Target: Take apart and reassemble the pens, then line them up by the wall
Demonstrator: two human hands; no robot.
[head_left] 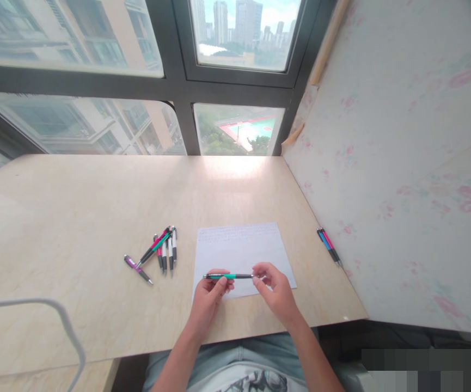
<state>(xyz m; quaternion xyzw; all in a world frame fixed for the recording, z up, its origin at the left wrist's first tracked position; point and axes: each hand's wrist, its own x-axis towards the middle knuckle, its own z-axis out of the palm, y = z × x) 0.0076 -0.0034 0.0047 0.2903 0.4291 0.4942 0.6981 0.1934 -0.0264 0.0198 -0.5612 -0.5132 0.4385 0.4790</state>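
Note:
A green and black ballpoint pen [241,276] lies level between my two hands, above the lower part of a white sheet of paper [239,247]. My left hand [210,291] is closed around the green barrel, its thumb on top. At the pen's tip end, my right hand [274,286] pinches the point between thumb and fingers. Rows of handwriting run along the top of the sheet; the rest that shows is blank.
Several pens [170,250] in white, pink and green lie in a loose pile on the left, a purple pen [138,269] beside them. Two pens [328,245] rest against the papered wall [402,163]. A grey cable [66,321] curves over the table [96,207] at front left. Windows stand behind.

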